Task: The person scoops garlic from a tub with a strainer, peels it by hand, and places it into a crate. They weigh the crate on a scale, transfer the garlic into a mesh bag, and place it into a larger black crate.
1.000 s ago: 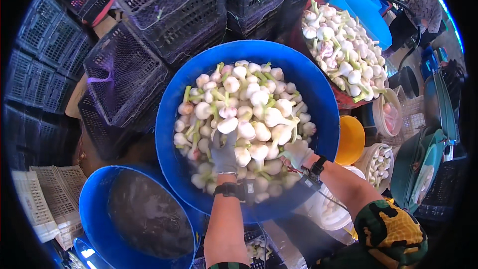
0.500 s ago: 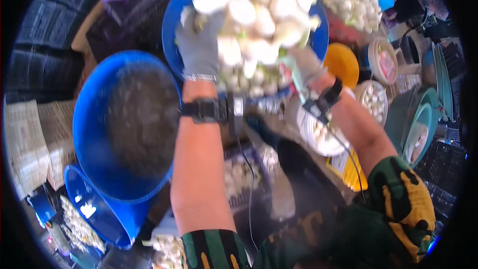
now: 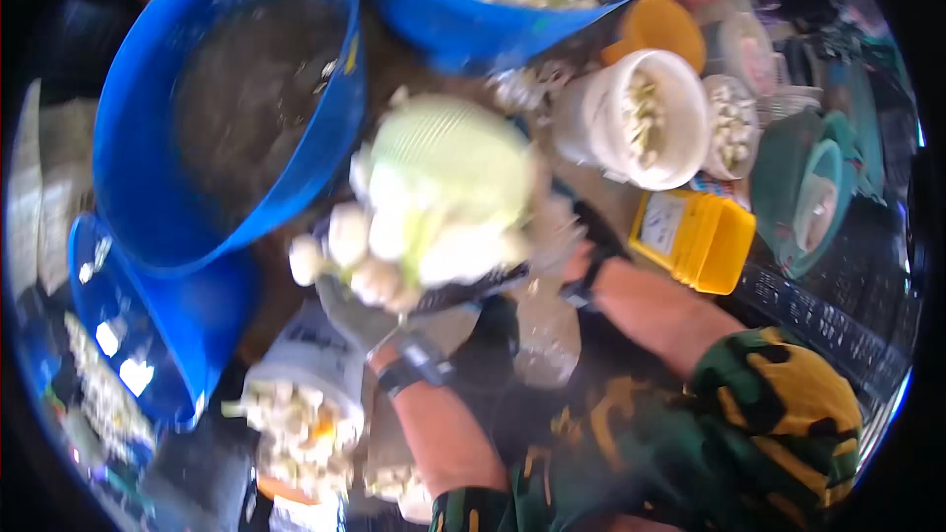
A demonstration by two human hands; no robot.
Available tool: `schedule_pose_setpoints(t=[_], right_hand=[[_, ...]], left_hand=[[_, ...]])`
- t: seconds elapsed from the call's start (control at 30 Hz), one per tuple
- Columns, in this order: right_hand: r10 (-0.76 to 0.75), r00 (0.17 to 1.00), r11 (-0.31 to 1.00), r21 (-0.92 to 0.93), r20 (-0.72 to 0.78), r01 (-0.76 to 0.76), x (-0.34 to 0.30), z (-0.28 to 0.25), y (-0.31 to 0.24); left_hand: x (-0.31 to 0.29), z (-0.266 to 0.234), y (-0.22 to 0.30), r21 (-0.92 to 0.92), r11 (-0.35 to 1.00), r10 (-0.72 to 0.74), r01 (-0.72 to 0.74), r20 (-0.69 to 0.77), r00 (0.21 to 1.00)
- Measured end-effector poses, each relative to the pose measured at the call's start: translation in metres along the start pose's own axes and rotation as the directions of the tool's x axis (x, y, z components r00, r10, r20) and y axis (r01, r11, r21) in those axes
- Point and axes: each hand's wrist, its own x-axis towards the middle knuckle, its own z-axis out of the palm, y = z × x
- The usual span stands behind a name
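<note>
A pale green ribbed basket (image 3: 448, 143), blurred by motion, is tilted over in front of me. White bulbs (image 3: 434, 246) with greenish stems spill out of its lower side, above a dark crate (image 3: 468, 291). My right hand (image 3: 554, 236), in a pale glove, is closed at the basket's right side, smeared by motion. Under the bulbs at the lower left is my left hand (image 3: 355, 315), in a grey glove. The bulbs cover most of its fingers, so its grip cannot be made out.
A blue tub of murky water (image 3: 340, 128) stands left, with another blue tub (image 3: 439, 25) of bulbs ahead. Right are a white bucket (image 3: 690, 118), a yellow container (image 3: 724, 241) and teal basins (image 3: 783, 177). A bucket of bulbs (image 3: 315, 360) lies near left.
Both hands have come back toward me from over the far blue tub, bringing the basket of bulbs. It is tipped now, and bulbs are spilling. My view has shifted too.
</note>
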Motion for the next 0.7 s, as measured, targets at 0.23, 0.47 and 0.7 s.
schedule_pose_setpoints(t=[0.23,0.47,0.7], right_hand=[[-0.221,0.968,0.897,-0.367,0.114,0.248,0.045,0.034,0.096],[-0.380,0.843,0.853,-0.497,-0.380,0.161,0.148,-0.141,-0.044],[0.252,0.822,0.681,-0.510,-0.511,-0.525,0.365,-0.294,-0.025]], left_hand=[[-0.012,0.006,-0.037,0.311,0.884,0.152,0.350,-0.898,0.414],[0.145,0.146,-0.081,0.557,0.811,0.128,0.178,-0.466,0.876],[0.423,0.227,-0.152,0.903,0.363,-0.060,0.231,-0.224,0.973]])
